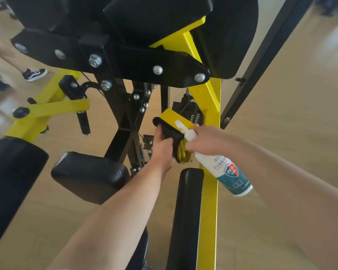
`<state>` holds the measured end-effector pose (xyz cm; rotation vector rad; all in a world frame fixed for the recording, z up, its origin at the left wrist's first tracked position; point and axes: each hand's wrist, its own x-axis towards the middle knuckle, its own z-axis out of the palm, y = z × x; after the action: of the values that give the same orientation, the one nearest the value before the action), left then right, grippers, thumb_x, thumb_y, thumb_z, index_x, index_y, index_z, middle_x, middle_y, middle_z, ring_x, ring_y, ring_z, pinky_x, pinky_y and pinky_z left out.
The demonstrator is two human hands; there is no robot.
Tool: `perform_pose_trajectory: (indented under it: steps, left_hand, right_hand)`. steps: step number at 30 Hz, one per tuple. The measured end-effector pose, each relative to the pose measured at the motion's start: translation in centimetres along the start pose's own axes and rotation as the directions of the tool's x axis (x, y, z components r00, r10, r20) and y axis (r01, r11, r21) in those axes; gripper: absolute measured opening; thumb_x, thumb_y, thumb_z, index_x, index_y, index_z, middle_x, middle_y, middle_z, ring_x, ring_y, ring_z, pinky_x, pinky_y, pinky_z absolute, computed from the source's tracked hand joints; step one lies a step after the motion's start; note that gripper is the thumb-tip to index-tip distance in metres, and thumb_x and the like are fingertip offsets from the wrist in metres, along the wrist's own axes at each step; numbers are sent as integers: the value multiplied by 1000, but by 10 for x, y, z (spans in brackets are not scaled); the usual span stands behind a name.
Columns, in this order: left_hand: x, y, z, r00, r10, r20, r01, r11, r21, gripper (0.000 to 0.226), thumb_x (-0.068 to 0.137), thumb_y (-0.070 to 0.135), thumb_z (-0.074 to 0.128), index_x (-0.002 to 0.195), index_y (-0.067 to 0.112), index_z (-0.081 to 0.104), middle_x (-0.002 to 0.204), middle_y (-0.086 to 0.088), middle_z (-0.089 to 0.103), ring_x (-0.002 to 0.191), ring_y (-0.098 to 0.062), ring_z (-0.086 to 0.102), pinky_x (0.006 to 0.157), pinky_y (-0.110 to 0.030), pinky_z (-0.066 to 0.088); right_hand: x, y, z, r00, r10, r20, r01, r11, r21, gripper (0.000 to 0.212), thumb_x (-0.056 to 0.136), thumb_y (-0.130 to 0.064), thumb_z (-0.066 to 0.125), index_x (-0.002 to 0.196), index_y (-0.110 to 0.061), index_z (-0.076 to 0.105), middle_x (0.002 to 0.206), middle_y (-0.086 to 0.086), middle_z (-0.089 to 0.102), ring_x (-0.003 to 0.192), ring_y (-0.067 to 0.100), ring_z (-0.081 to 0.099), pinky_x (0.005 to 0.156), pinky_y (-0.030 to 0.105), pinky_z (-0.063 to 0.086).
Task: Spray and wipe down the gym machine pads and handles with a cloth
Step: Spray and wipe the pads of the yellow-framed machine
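Black cloth (pixel 175 140), soft and bunched, lies wrapped over the right-side handle beneath the yellow bracket (pixel 173 117). The left hand (pixel 162 149) curls round it from the left, its grip closed on the cloth; the handle itself is hidden under the fabric. A yellow loop (pixel 183 157) hangs at the cloth's lower edge; whether it belongs to the cloth or is a strap cannot be told. The right hand (pixel 205 141) has its grip closed round the neck of the spray bottle (pixel 224 172), a white plastic cylinder with a teal and red label; the nozzle points left, just beside cloth and bracket; whether a finger lies on the trigger cannot be seen.

The step in hand appears to be wiping this handle, perhaps with a fresh spray. To do it well, the nozzle should aim at the cloth or the bar rather than the painted steel; the cloth should then twist right round the bar and travel its full length, since a flat rub would likely miss the far side of a round shape.

The pads (pixel 90 176) are black, finely grained vinyl with rounded corners, probably quick to shed liquid; the frame (pixel 210 191) is glossy yellow square tube; the left-side handle (pixel 83 121), a black cylinder with a bright metal tip, hangs well apart.
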<state>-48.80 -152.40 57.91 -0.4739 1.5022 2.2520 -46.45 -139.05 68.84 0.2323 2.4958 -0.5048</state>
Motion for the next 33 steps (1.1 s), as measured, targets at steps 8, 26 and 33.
perform_pose_trajectory:
  steps: [8, 26, 33]
  left_hand:
    - [26, 6, 20, 962, 210, -172, -102, 867, 487, 44, 92, 15, 68, 132, 30, 58, 120, 5, 70, 113, -18, 65, 97, -40, 53]
    - [58, -14, 1, 947, 262, -184, -168, 896, 412, 22, 71, 19, 76, 88, 29, 67, 91, 3, 74, 89, -15, 72, 79, -32, 57]
    - [82, -62, -7, 978, -27, -207, 125, 871, 475, 26, 69, 25, 76, 92, 20, 64, 93, -6, 73, 95, -30, 70, 88, -49, 58]
  right_hand:
    - [4, 10, -9, 994, 38, 104, -38, 999, 3, 45, 91, -47, 64, 126, -23, 50, 98, 9, 62, 86, 19, 66, 83, 33, 58]
    - [7, 13, -8, 995, -1, 100, 1, 1000, 6, 43, 88, -47, 64, 124, -23, 59, 93, 5, 62, 82, 17, 65, 64, 25, 48]
    - [5, 11, -7, 992, -27, 125, 32, 999, -35, 37, 91, -51, 61, 121, -29, 56, 92, 3, 63, 82, 16, 66, 72, 27, 55]
